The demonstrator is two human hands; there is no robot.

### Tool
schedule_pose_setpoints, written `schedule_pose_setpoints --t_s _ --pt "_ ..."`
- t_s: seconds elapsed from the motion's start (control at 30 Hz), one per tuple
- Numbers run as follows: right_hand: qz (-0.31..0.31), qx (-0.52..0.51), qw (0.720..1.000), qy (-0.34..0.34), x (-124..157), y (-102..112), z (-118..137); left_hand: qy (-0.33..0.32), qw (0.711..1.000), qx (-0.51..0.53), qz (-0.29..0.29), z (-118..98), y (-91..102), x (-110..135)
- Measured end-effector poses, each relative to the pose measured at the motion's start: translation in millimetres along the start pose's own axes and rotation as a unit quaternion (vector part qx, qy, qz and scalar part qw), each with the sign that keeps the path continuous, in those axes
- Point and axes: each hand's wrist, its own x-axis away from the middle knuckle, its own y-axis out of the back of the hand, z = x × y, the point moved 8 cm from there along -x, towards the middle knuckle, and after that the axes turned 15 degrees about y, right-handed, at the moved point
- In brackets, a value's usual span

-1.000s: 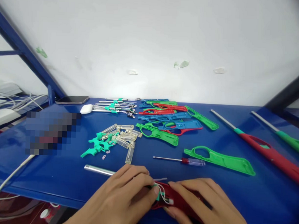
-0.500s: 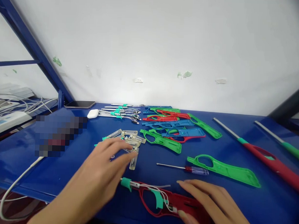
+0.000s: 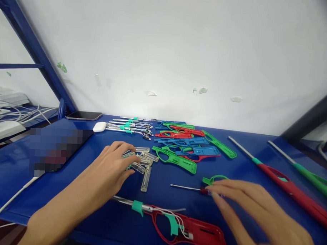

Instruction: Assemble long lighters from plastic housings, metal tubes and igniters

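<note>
My left hand (image 3: 115, 163) hovers over a pile of clear plastic lighter tanks (image 3: 145, 179), fingers bent and apart; whether its fingertips touch one is hidden. My right hand (image 3: 254, 211) reaches across the handle of a screwdriver (image 3: 186, 187), fingers stretched out and thumb apart, covering most of a green casing half (image 3: 211, 180). In front of me lies an open red lighter casing half (image 3: 202, 231). It carries a metal tube (image 3: 125, 201), a teal trigger (image 3: 173, 224) and white wires; neither hand touches it.
Red, green and blue casing halves (image 3: 200, 151) lie stacked at the back. Several metal tubes with wires (image 3: 128, 126) lie beside a white case (image 3: 99, 126). Closed red (image 3: 290, 187) and green (image 3: 309, 172) lighters are at right. A phone (image 3: 84, 115) lies back left.
My right hand has left the red casing and moved up and right to the screwdriver and green casing half. My left hand has shifted slightly left over the clear tanks.
</note>
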Motion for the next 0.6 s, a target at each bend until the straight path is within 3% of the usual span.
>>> schedule_pose_setpoints --t_s 0.1,0.23,0.43,0.6 --pt "0.100 0.002 0.994 0.040 -16.7 -4.4 -11.0 -0.005 1.000 0.013 -0.015 -3.0 6.4 -1.7" --pt "0.197 0.014 0.978 0.060 -7.6 -17.5 -22.6 -0.007 1.000 0.011 -0.029 -2.9 3.8 0.5" --pt "0.220 0.040 0.971 0.083 -1.4 -36.8 -31.3 0.012 0.999 -0.029 -0.021 3.9 -3.5 1.1" --pt "0.199 0.046 0.971 0.129 -18.2 -49.0 -10.2 0.015 0.999 -0.024 -0.025 1.6 -0.7 1.8"
